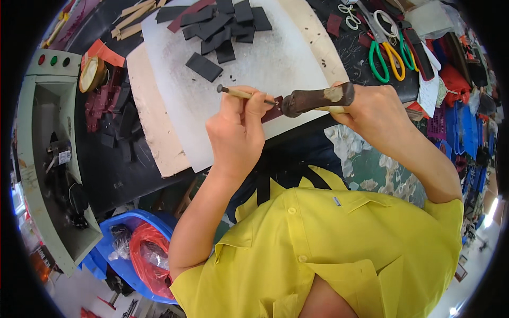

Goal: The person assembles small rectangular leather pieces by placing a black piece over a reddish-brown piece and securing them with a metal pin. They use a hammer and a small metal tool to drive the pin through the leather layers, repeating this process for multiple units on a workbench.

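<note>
Holds in the left hand point(236, 124) a slim rod-shaped tool point(238, 94) with a pale shaft, a flat round grey end toward the table's left edge and a dark tip at the other. Has the left fingers closed narrowly around that shaft, near the table's near edge. Grips in the right hand point(374, 108) a dark brown mallet point(313, 102) with a scuffed pale patch on the head and a pale handle, fingers wrapped about the handle. Shows just under the dark tip a small dark red strip point(272, 113), flat on a large white sheet point(286, 58) at the sheet's near edge. Cannot tell whether mallet and strip touch.

Spreads, beneath the sheet, a beige board point(154, 127) over the black table point(114, 180). Bears, toward the table's far edge, a loose heap of matt black rectangular pieces point(204, 67), with 1 lying nearest the left hand. Carries, toward the left edge, a pile of dark red pieces point(101, 108) beside more black ones, plus a round bowl point(91, 75) with a pale inside. Gathers, at the far right corner, green-handled scissors point(378, 63), yellow-handled scissors point(395, 59) and small white-handled scissors point(351, 18). Stands beside the left edge as a grey metal box point(32, 106) with 3 round buttons.
</note>
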`<act>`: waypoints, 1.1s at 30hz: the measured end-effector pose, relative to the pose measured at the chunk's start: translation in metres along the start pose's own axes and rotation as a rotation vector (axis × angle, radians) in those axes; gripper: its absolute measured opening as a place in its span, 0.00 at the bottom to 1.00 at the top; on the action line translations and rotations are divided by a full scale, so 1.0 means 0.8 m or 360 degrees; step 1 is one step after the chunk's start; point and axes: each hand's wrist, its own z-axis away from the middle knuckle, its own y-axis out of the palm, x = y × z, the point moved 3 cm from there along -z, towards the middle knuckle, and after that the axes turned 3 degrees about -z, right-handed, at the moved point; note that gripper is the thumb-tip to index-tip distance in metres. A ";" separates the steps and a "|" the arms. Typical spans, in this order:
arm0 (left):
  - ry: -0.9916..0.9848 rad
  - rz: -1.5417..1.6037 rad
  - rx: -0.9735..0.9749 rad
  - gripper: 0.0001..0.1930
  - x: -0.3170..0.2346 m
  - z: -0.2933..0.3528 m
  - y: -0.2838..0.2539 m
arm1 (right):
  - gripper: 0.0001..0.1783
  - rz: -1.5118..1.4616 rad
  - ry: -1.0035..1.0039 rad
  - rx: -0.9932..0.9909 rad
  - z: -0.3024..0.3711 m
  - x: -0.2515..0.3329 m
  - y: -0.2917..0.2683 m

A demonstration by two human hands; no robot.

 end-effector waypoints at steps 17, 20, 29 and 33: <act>0.0488 -0.0746 -0.0212 0.08 -0.012 -0.001 0.017 | 0.18 -0.0080 -0.0025 -0.0066 0.002 -0.007 0.001; 0.0609 -0.0914 -0.0161 0.10 -0.026 -0.003 0.019 | 0.15 -0.0062 0.0005 -0.0153 -0.006 -0.022 -0.010; 0.0594 -0.1078 0.0037 0.10 -0.033 -0.006 0.025 | 0.12 -0.0215 -0.0048 -0.0654 -0.032 -0.009 -0.102; 0.0576 -0.1093 0.0023 0.09 -0.030 -0.009 0.022 | 0.13 0.0188 0.0007 -0.0396 -0.022 -0.025 -0.082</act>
